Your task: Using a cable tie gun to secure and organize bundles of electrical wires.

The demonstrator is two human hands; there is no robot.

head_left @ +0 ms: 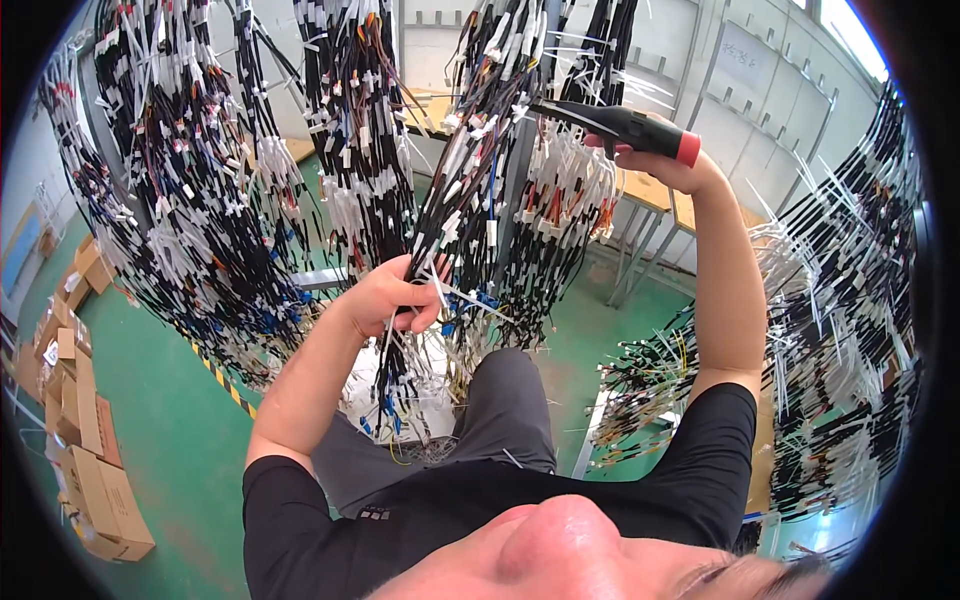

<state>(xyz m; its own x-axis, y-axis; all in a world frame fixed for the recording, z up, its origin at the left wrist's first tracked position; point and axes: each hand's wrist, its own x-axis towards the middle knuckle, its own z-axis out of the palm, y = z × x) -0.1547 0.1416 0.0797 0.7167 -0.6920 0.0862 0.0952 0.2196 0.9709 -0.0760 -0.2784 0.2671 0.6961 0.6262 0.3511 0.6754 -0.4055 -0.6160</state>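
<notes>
Green floor (160,370) edged by cartons (105,495) and wires (180,180), left grip (395,295) round cable bundle (445,215), right grip (672,168) holding tool (630,126)

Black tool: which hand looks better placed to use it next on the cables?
Right, most likely: the right hand grips the black tool, with its narrow end directed at the upper cables. The left hand is lower, occupied with holding the bundle.
</notes>
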